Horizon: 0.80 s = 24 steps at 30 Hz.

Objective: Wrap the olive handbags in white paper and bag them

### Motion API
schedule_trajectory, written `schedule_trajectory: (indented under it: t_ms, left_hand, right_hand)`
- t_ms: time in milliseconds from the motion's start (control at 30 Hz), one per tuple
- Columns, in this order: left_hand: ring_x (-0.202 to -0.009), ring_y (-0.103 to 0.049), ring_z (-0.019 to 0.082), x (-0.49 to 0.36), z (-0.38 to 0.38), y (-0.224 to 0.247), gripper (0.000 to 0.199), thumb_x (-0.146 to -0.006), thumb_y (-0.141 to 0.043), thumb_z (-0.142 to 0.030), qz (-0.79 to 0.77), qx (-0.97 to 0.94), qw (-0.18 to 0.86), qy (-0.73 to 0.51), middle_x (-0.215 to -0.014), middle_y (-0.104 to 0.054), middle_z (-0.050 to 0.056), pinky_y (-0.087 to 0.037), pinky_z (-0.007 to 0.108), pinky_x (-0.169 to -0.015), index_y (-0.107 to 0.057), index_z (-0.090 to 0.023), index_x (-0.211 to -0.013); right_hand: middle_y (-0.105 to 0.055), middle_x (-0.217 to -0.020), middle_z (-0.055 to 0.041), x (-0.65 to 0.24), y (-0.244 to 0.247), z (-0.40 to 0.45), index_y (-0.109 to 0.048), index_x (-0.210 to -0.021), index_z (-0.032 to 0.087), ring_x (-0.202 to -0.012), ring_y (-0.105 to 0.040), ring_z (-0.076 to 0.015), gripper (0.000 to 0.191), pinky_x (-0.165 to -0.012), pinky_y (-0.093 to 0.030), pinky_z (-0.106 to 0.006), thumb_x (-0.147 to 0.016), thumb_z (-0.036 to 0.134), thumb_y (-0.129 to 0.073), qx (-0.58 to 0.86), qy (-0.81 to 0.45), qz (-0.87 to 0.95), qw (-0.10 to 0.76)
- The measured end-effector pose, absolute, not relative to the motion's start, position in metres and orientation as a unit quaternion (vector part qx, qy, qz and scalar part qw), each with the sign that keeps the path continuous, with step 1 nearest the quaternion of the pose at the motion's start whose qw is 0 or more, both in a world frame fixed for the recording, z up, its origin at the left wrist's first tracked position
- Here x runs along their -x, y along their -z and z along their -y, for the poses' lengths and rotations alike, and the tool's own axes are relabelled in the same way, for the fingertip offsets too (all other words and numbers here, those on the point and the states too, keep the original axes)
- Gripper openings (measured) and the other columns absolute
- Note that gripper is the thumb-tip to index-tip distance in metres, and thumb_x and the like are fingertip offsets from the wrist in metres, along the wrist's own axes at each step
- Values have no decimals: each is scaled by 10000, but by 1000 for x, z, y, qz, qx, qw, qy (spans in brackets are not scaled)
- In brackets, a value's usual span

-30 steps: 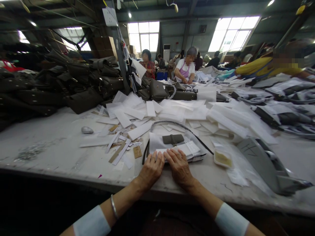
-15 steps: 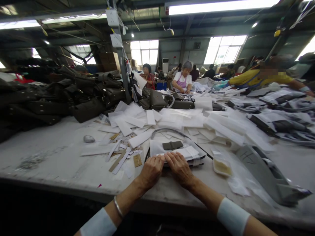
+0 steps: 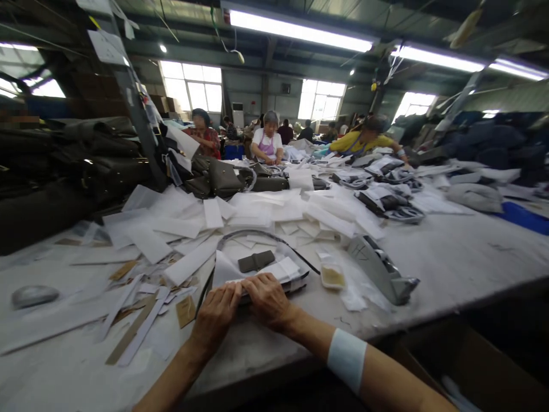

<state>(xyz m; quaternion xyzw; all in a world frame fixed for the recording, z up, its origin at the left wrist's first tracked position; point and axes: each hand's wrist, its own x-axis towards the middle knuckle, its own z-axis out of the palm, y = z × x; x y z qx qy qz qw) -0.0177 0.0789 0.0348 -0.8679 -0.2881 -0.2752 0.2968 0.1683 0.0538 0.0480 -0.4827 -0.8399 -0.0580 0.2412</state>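
Observation:
A dark handbag [image 3: 299,281], partly covered by a white sheet [image 3: 225,269], lies on the table in front of me. Its long dark strap [image 3: 281,240] arches out beyond it. On top rest a small grey-brown folded piece [image 3: 256,261] and a white strip [image 3: 281,268]. My left hand [image 3: 218,312] grips the bag's near edge with bent fingers. Close beside it, my right hand [image 3: 269,298] is closed over the same edge. My fingertips press on the white covering, and the undersides of both hands are hidden.
Loose white sheets [image 3: 253,212] cover the table beyond the bag. Cardboard strips [image 3: 132,329] and a grey mouse-shaped object [image 3: 35,296] lie left. At right stand a shallow tub [image 3: 332,277] and a grey tape dispenser [image 3: 381,269]. Dark bags [image 3: 225,178] are piled behind; co-workers sit farther back.
The view has swung to the right, so the table and bag appear farther left. Both hands stay on the bag's near edge, with a slightly wider gap between the wrists.

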Motion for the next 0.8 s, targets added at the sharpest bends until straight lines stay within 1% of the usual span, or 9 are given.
schedule_trajectory:
  t_ms: [133, 200, 233, 300, 367, 500, 600, 700, 800]
  left_hand:
    - [-934, -674, 223, 26, -75, -23, 332, -921, -404, -38, 274, 864, 297, 302, -1036, -710, 107, -510, 354, -843, -621, -136, -1153]
    - [-943, -678, 215, 30, -71, -16, 356, -910, -418, -37, 290, 862, 283, 304, -1067, -711, 95, -506, 345, -850, -618, -159, -1179]
    - [-961, -678, 213, 32, -70, -12, 376, -904, -421, -36, 300, 861, 276, 304, -1091, -709, 90, -502, 341, -861, -614, -171, -1197]
    - [-1001, -674, 215, 34, -67, -6, 420, -892, -413, -37, 319, 857, 266, 304, -1141, -700, 86, -495, 340, -888, -599, -186, -1238]
    - [-1022, -670, 221, 33, -65, -3, 464, -884, -401, -40, 332, 854, 265, 302, -1176, -691, 90, -489, 347, -903, -566, -191, -1291]
    - [-989, -679, 236, 28, -63, -6, 516, -886, -377, -44, 335, 847, 270, 312, -1154, -697, 106, -492, 362, -879, -488, -175, -1373]
    - [-958, -686, 238, 26, -63, -10, 527, -893, -367, -43, 337, 845, 267, 319, -1124, -708, 101, -495, 361, -859, -462, -173, -1395]
    - [-959, -685, 235, 26, -63, -10, 513, -903, -387, -56, 342, 845, 265, 316, -1129, -708, 86, -494, 356, -855, -462, -189, -1393]
    - [-979, -679, 235, 28, -63, -8, 469, -913, -408, -66, 339, 848, 265, 310, -1146, -701, 92, -497, 358, -865, -486, -178, -1362]
  right_hand:
    - [-642, -1250, -88, -187, -59, -33, -484, -1344, 171, -1135, -569, -240, 488, -1064, -389, -403, -889, 308, -597, 473, 11, 832, 291]
    - [-650, -1245, -71, -220, -68, -21, -522, -1332, 202, -1151, -575, -228, 403, -1082, -386, -393, -941, 300, -530, 501, 10, 801, 327]
    - [-671, -1204, -63, -242, -73, -16, -568, -1289, 216, -1129, -593, -220, 337, -1056, -414, -379, -971, 266, -470, 531, 16, 775, 344]
    - [-720, -1033, -68, -296, -78, -4, -672, -1122, 216, -980, -654, -223, 293, -903, -502, -345, -984, 256, -417, 589, 32, 716, 372]
    - [-729, -963, -86, -354, -78, 11, -711, -1011, 204, -920, -675, -237, 281, -839, -518, -338, -970, 290, -446, 662, 27, 649, 374]
    - [-734, -876, -60, -436, -61, 45, -718, -826, 214, -829, -683, -239, 207, -799, -513, -371, -858, 343, -559, 789, -7, 542, 290]
    - [-723, -905, -58, -456, -40, 63, -719, -867, 209, -759, -672, -220, 180, -751, -507, -363, -775, 302, -594, 822, -30, 519, 234]
    - [-710, -909, -63, -454, -23, 70, -710, -832, 209, -820, -663, -233, 176, -773, -496, -370, -781, 294, -564, 838, -29, 507, 202]
    - [-708, -861, -59, -450, -19, 68, -694, -753, 216, -851, -655, -255, 233, -804, -488, -408, -825, 332, -506, 835, -22, 505, 216]
